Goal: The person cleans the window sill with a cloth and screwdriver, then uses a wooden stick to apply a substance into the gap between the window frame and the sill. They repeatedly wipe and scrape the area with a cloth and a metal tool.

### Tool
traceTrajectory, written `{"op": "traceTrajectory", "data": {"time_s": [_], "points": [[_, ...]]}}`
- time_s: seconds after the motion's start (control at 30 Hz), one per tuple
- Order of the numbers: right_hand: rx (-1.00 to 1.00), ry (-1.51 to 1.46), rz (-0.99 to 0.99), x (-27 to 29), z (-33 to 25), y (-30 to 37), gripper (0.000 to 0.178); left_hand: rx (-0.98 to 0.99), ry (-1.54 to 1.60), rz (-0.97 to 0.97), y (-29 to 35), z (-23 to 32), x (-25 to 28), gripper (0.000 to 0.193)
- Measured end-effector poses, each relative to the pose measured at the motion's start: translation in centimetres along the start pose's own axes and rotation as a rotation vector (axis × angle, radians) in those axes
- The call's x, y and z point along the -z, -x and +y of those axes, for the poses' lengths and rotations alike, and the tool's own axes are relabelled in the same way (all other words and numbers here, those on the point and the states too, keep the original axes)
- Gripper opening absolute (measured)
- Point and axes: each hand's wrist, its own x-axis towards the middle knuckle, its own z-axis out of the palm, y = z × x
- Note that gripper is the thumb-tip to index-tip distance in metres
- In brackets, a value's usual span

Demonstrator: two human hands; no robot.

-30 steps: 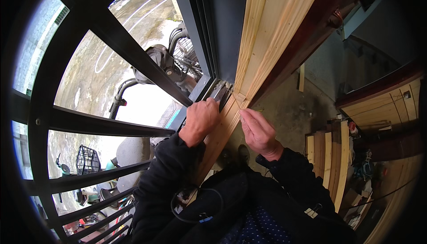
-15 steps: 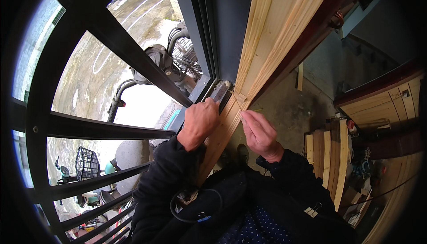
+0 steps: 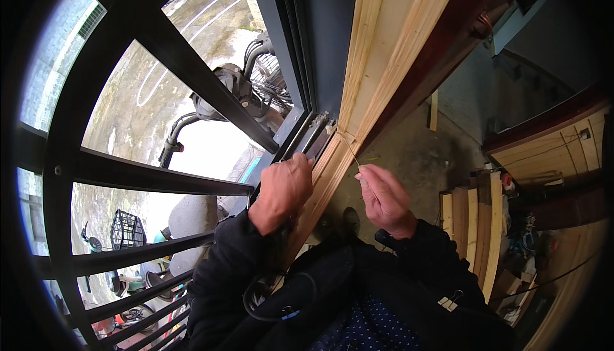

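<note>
Strand [image 3: 351, 149] sits pinched in the right hand [image 3: 386, 201]; the left hand [image 3: 281, 190] curls, whether around anything unclear.

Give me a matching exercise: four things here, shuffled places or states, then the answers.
Things
1. Bare left hand
2. Bare right hand
3. Black wire-mesh basket
4. Tan and brown wooden boards

Places, states
A. Beyond the black metal bars
B. Pinching a thin pale strand
C. Right of both hands
D. Curled beside the dark metal track

Pairs: 1-D, 2-B, 3-A, 4-C
</note>
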Motion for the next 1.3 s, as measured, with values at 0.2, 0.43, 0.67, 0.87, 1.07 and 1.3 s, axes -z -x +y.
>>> {"op": "traceTrajectory", "data": {"time_s": [0.2, 0.43, 0.67, 0.87, 1.07, 1.3], "points": [[0.026, 0.037, -0.052, 2.0, -0.1, 1.7, 0.028, 0.002, 0.015, -0.184, 1.0, 2.7, 0.3, 0.034], [-0.101, 0.224, -0.142, 4.3, 2.0, 8.1, 0.025, -0.140, 0.160, -0.170, 0.6, 5.7, -1.6, 0.038], [-0.451, 0.118, -0.013, 5.9, 5.5, 11.2, 0.020, -0.049, 0.095, -0.232, 0.8, 5.4, -0.1, 0.039], [-0.387, 0.035, -0.056, 4.5, 4.2, 9.3, 0.022, 0.184, -0.029, -0.154, 0.9, 1.3, 2.8, 0.039], [-0.332, 0.017, -0.082, 4.1, 4.1, 8.6, 0.022, 0.208, -0.168, -0.104, 0.0, -1.8, 2.1, 0.039], [-0.377, 0.013, -0.054, 4.5, 3.8, 8.4, 0.021, 0.088, -0.197, -0.122, -3.4, -1.7, 0.9, 0.026]]}}
